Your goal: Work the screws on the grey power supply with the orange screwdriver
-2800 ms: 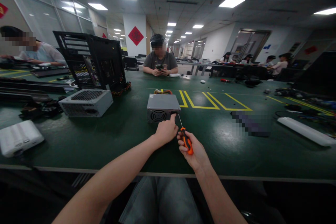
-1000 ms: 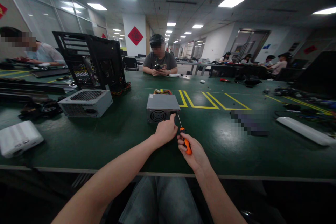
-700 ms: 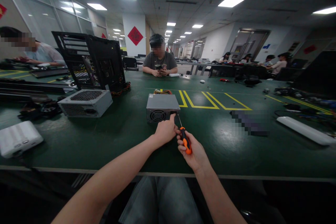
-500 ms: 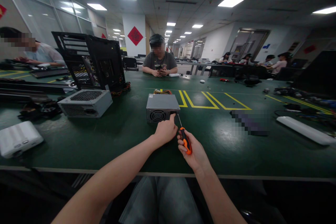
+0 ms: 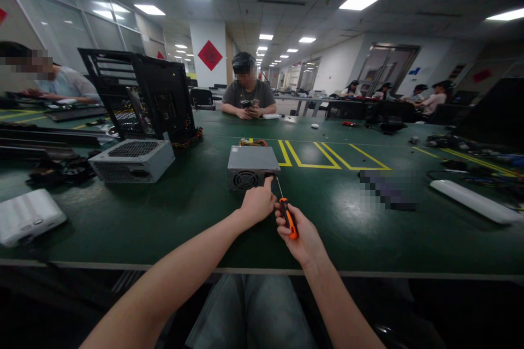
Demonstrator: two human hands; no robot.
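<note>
A grey power supply box (image 5: 252,166) with a round fan grille stands on the green table (image 5: 184,212) in front of me. My right hand (image 5: 298,234) is closed round the orange-and-black handle of a screwdriver (image 5: 287,217); its thin shaft points up at the box's near right corner. My left hand (image 5: 257,204) is loosely curled beside it, index finger stretched to touch that same corner next to the tip. Whether it holds anything is hidden.
A second, larger power supply (image 5: 133,160) lies left, in front of an open black computer case (image 5: 141,95). A white box (image 5: 28,215) sits at the near left, a white bar (image 5: 475,202) at right. Yellow lines (image 5: 323,157) mark the table. People sit opposite and at left.
Almost nothing has moved. My right hand shifts slightly on the screwdriver handle while the tip stays at the box's corner; my left finger stays on that corner.
</note>
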